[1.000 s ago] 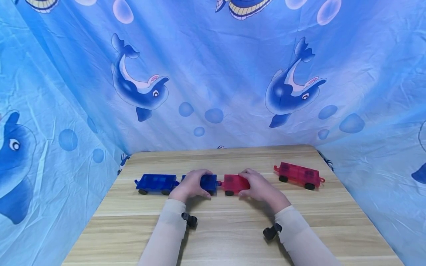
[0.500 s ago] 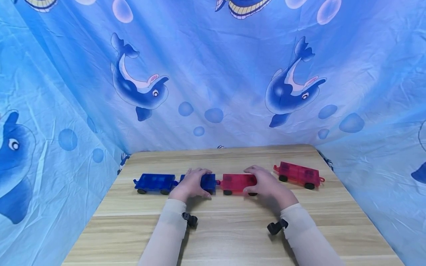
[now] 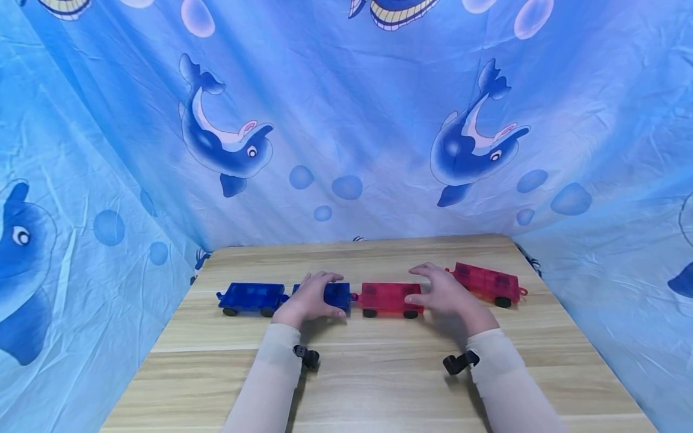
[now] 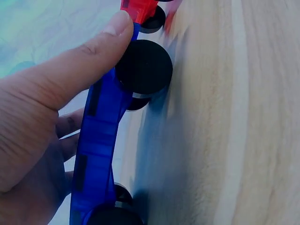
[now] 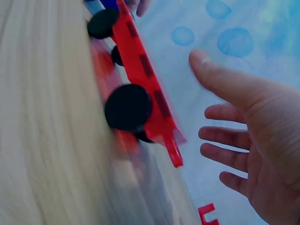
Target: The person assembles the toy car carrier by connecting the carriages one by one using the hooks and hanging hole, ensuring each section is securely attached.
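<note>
Two blue toy train cars and one red one stand in a row on black wheels, end to end. My left hand (image 3: pixel 311 297) grips the inner blue toy train car (image 3: pixel 337 296), thumb on its near side and fingers over the far side. That car's end meets the red toy train car (image 3: pixel 381 299) at the coupling. Off the red car's right end, my right hand (image 3: pixel 445 293) is spread, with thumb and fingers apart and nothing between them; the right wrist view shows a gap from hand to car. The outer blue toy train car (image 3: pixel 252 297) is at the row's left.
A second red toy train car (image 3: pixel 489 282) stands angled at the back right, its left end partly behind my right hand. The wooden table (image 3: pixel 368 373) ends at a blue dolphin-print cloth (image 3: pixel 346 120) at the back and sides.
My right hand has let go of the middle red car and moved right, its fingers spreading. The joined row has shifted slightly left. My left hand has stayed on the inner blue car.
</note>
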Demonstrator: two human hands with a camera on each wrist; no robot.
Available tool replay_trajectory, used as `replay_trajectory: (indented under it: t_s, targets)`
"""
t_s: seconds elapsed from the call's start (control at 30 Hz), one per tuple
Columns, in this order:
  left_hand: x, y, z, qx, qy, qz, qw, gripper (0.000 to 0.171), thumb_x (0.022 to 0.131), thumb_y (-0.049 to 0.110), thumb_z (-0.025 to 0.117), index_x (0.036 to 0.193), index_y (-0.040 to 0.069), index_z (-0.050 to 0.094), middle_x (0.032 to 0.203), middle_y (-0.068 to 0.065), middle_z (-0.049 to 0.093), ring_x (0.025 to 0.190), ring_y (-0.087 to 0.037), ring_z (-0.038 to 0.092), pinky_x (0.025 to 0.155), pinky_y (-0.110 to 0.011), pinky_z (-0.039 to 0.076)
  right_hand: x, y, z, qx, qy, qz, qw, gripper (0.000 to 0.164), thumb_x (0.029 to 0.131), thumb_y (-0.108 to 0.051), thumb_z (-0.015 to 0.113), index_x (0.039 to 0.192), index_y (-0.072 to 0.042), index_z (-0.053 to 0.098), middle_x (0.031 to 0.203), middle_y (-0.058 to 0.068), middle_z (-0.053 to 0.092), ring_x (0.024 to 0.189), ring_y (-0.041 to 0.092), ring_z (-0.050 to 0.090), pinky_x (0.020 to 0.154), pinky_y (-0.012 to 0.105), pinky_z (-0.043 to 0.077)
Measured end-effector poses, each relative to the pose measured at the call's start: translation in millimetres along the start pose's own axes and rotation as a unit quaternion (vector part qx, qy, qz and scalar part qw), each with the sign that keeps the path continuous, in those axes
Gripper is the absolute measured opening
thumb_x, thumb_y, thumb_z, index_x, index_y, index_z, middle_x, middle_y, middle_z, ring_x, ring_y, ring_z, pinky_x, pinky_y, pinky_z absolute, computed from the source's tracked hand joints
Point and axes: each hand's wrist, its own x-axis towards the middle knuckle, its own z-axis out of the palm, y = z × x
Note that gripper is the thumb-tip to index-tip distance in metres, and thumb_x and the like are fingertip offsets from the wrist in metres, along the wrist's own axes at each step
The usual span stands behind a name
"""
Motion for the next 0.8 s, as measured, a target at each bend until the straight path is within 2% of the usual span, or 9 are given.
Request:
replay_trajectory:
  t_s: [0.17, 0.3, 0.43, 0.57, 0.8]
  targets:
    - [2.0, 3.7, 1.1, -0.018, 0.003, 0.016, 0.9997, 0.092, 0.073, 0.047, 0.096, 0.153, 0.025, 0.054, 0.157, -0.003, 0.05, 0.153, -0.034, 0.032, 0.128, -0.053, 0.009, -2.3, 12.4, -11.3, 0.023, 0.021, 0.012, 0.999, 0.083, 0.088, -0.059, 0.079, 0.154, -0.016, 0.053, 0.161, 0.017, 0.041, 0.147, 0.045, 0.039, 0.113, 0.067, 0.037]
    - [4.6, 8.3, 3.1, -0.027, 0.007, 0.033, 0.9991, 0.09, 0.076, 0.046, 0.095, 0.153, 0.024, 0.054, 0.156, -0.003, 0.051, 0.153, -0.037, 0.032, 0.128, -0.056, 0.011, -4.3, 23.5, -21.8, 0.036, 0.045, 0.028, 0.998, 0.084, 0.089, -0.059, 0.078, 0.155, -0.015, 0.051, 0.165, 0.022, 0.034, 0.147, 0.049, 0.038, 0.113, 0.068, 0.037]
    - [6.9, 13.7, 7.0, -0.025, 0.01, 0.045, 0.9986, 0.089, 0.079, 0.049, 0.092, 0.154, 0.023, 0.053, 0.156, -0.002, 0.05, 0.154, -0.037, 0.03, 0.127, -0.057, 0.014, -7.5, 33.2, -30.9, 0.007, 0.073, 0.045, 0.996, 0.084, 0.09, -0.054, 0.079, 0.156, -0.011, 0.049, 0.164, 0.026, 0.033, 0.149, 0.052, 0.031, 0.114, 0.071, 0.031]
    - [8.8, 20.3, 12.2, -0.024, 0.01, 0.06, 0.9979, 0.088, 0.081, 0.052, 0.089, 0.155, 0.022, 0.052, 0.155, 0.001, 0.05, 0.153, -0.035, 0.032, 0.127, -0.057, 0.014, -10.6, 43.3, -35.6, -0.036, 0.093, 0.062, 0.993, 0.085, 0.09, -0.048, 0.081, 0.155, -0.006, 0.048, 0.159, 0.028, 0.039, 0.145, 0.055, 0.032, 0.115, 0.073, 0.027]
    - [12.7, 33.8, 20.6, -0.018, 0.013, 0.092, 0.9955, 0.082, 0.083, 0.052, 0.087, 0.152, 0.022, 0.055, 0.151, 0.001, 0.051, 0.151, -0.033, 0.036, 0.127, -0.055, 0.014, -12.8, 61.2, -38.0, -0.077, 0.1, 0.084, 0.988, 0.089, 0.09, -0.038, 0.084, 0.157, 0.002, 0.042, 0.158, 0.032, 0.036, 0.143, 0.059, 0.028, 0.116, 0.076, 0.016]
